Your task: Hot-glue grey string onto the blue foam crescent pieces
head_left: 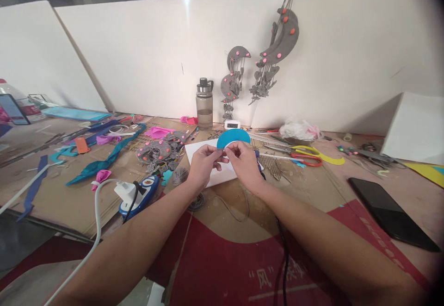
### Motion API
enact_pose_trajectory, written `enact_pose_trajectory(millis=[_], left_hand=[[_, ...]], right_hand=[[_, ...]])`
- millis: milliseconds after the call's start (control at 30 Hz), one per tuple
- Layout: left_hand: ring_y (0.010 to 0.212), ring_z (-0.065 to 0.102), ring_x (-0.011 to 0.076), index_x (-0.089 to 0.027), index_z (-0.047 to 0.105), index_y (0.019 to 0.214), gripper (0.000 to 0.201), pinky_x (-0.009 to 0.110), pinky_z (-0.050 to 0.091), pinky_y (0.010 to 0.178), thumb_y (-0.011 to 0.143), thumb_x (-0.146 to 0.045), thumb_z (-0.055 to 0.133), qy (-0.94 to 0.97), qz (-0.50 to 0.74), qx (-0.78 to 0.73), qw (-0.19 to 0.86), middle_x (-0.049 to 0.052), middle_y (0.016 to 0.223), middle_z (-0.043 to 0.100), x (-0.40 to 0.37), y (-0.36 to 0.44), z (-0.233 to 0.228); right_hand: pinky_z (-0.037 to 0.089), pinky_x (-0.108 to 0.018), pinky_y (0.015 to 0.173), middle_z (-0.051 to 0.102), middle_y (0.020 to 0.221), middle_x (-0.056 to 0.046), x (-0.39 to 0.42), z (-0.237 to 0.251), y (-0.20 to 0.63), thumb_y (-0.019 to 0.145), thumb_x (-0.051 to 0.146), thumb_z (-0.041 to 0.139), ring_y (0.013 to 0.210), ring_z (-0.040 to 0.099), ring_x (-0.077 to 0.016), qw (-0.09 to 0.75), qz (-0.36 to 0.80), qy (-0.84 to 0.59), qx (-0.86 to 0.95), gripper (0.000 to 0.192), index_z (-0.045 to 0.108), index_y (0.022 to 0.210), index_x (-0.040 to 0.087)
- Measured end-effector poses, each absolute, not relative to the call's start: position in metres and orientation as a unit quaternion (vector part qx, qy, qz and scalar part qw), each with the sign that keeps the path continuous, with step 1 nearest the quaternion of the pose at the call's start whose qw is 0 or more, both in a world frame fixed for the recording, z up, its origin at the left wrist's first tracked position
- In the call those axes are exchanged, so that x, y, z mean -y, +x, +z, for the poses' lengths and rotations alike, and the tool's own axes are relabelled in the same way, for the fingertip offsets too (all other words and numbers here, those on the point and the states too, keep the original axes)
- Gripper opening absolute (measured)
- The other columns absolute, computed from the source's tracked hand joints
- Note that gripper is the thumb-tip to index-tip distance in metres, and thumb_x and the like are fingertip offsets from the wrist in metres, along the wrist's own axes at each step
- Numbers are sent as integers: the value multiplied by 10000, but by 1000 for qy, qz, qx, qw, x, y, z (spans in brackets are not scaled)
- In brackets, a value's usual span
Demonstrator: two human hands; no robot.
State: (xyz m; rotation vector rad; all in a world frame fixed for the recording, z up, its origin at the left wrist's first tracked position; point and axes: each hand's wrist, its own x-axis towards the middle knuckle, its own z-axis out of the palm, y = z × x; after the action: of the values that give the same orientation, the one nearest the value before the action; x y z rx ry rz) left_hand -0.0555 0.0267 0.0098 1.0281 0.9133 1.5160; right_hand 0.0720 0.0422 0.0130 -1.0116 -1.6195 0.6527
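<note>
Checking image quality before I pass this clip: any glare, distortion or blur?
Head view: wide-angle bend and dark vignette at the right corners; two ceiling lights flare above the white wall; both hands, left hand and right hand, and the blue crescent are sharp.

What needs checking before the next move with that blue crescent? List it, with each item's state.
1. Both hands on the piece: left hand and right hand pinch the blue crescent at its lower edge. Ok.
2. Piece clear of the table: it is held up above the white sheet. Ok.
3. Scissors close by: they lie to the right of the hands. Ok.
4. Black cable clear of the right forearm: it runs right beside it. Not ok.
5. Phone out of the way: it lies far right, apart from the hands. Ok.
6. What the fingertips are working on: hidden. Cannot tell.
</note>
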Motion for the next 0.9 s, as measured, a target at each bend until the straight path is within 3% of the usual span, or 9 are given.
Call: enact_pose_trajectory(millis=[100, 467, 900], left_hand=[[633, 678, 178, -142, 503, 759, 290, 244, 487, 508, 659, -270, 743, 421, 632, -365, 538, 75, 735, 688, -26, -55, 10], [668, 688, 180, -112, 566, 823, 253, 309, 543, 642, 710, -279, 720, 428, 623, -355, 550, 92, 742, 697, -28, -56, 7], [655, 671, 146, -96, 614, 815, 230, 266, 540, 615, 716, -274, 720, 442, 622, -380, 522, 83, 753, 693, -32, -56, 5]], right_hand=[[434, -288, 681, 638, 745, -8, -45, 12, 73, 803, 326, 536, 690, 562, -151, 530, 290, -428, 672, 139, 595, 779, 202], [425, -288, 678, 641, 722, -12, -46, 13, 73, 796, 325, 538, 705, 553, -155, 527, 264, -442, 676, 152, 609, 761, 196], [427, -278, 649, 646, 721, -16, -44, 13, 73, 798, 304, 530, 665, 549, -145, 530, 269, -435, 677, 146, 600, 738, 191]])
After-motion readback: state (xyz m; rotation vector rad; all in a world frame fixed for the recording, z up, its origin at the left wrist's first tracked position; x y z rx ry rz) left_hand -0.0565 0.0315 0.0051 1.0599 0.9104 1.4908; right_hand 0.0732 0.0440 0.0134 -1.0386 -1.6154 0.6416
